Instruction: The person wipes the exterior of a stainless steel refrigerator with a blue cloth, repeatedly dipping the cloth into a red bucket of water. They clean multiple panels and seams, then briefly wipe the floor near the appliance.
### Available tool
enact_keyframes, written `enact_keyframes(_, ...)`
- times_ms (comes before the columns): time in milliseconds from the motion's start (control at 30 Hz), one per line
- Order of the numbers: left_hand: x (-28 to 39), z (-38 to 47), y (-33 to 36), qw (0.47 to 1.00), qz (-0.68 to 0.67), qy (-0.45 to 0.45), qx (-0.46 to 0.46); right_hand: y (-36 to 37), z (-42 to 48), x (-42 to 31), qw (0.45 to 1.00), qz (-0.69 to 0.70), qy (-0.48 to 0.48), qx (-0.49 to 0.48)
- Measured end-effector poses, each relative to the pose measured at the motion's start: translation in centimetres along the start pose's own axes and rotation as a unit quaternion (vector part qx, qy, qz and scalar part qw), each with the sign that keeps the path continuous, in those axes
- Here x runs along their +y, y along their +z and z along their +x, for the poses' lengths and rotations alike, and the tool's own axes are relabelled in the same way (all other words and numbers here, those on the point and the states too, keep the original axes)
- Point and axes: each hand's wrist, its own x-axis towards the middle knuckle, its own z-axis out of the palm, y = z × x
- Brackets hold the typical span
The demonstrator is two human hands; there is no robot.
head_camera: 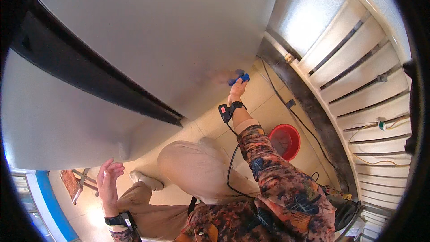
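Observation:
My right hand (237,90) reaches low and grips a blue cloth (244,78) against the side of a large, smooth grey appliance (188,33), possibly a refrigerator. A faint reflection of the hand and cloth shows on that glossy surface. A wide black strip (94,70) runs between two grey panels of the appliance. My left hand (109,178) is raised near the bottom edge of the nearer panel, fingers loosely apart, holding nothing. Both wrists wear black straps with small devices; a cable runs from the right one along my body.
A red plastic basin (285,142) stands on the tiled floor below my right forearm. A black cable (302,121) trails beside the wall. White radiator panels (362,70) with pipes line the right side. A folding stool (75,185) and a blue-edged frame (50,205) are at lower left.

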Motion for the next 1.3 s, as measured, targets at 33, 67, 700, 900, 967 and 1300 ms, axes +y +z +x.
enact_keyframes(33,0.2,0.0,0.2,1.0,0.01,0.002,-0.005,0.1,-0.2,1.6,1.0,0.004,0.009,-0.011)
enact_keyframes(67,0.3,0.0,0.4,1.0,0.019,0.007,-0.009,0.1,-0.5,3.0,1.0,0.002,0.025,-0.017)
enact_keyframes(700,2.5,-0.3,1.7,0.997,0.065,0.031,-0.029,-1.3,-18.7,2.7,0.789,0.145,0.509,-0.312)
enact_keyframes(900,2.3,0.0,1.4,0.996,0.061,0.053,-0.048,-6.2,-19.1,-10.1,0.696,0.179,0.464,-0.519)
enact_keyframes(967,2.1,0.1,1.4,0.996,0.049,0.06,-0.043,-9.1,-17.8,-14.0,0.72,0.182,0.357,-0.566)
enact_keyframes(1300,5.8,1.2,6.4,0.985,0.088,0.126,-0.075,-31.2,-7.4,-22.7,0.921,0.057,0.054,-0.382)
